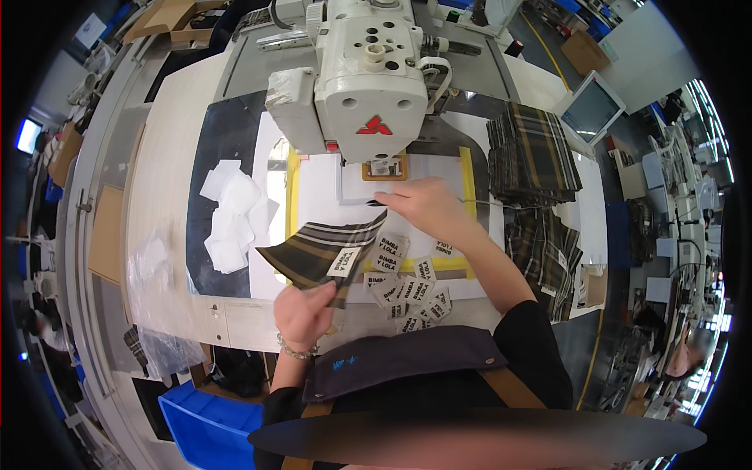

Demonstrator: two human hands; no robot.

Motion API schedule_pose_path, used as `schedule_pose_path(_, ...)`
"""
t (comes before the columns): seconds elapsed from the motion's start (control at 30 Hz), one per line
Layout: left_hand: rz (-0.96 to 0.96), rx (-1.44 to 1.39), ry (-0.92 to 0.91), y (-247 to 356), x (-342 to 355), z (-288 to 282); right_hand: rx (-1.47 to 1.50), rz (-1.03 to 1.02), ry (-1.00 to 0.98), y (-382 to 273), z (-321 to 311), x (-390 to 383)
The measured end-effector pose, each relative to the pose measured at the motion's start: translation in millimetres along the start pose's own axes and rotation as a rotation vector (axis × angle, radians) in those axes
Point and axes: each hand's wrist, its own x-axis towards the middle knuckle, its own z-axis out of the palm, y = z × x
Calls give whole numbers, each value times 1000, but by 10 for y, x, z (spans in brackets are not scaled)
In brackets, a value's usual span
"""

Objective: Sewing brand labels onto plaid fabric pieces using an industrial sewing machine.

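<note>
My left hand (304, 315) is closed on the near edge of a dark striped fabric piece (309, 252). A white printed label (343, 262) lies on that piece, close to my thumb. The piece is lifted and slightly curved, its far corner just below my right fingertips. My right hand (429, 207) reaches in front of the sewing machine (372, 102) with its fingers pinched. A small dark tip shows at those fingers, too small to name. Just beyond them, an orange-yellow frame (385, 168) sits beneath the machine head. Several loose printed labels (415, 290) are scattered between my forearms.
Stacked striped fabric pieces (534, 153) stand at the right, with more striped pieces (540, 254) nearer me. White backing sheets (231, 211) lie in a pile at the left. Yellow tape (470, 180) borders the white work surface. A blue bin (207, 427) is below the table's left edge.
</note>
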Motion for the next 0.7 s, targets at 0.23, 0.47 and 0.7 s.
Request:
schedule_pose_path(0.23,-662,-603,415,-250,31,-67,12,416,-8,205,-153,-518)
schedule_pose_path(0.47,-136,-239,72,-158,270,-189,555,634,29,87,-209,-666)
schedule_pose_path(0.7,492,-71,-307,88,603,-117,2264,996,-297,-537,345,-483)
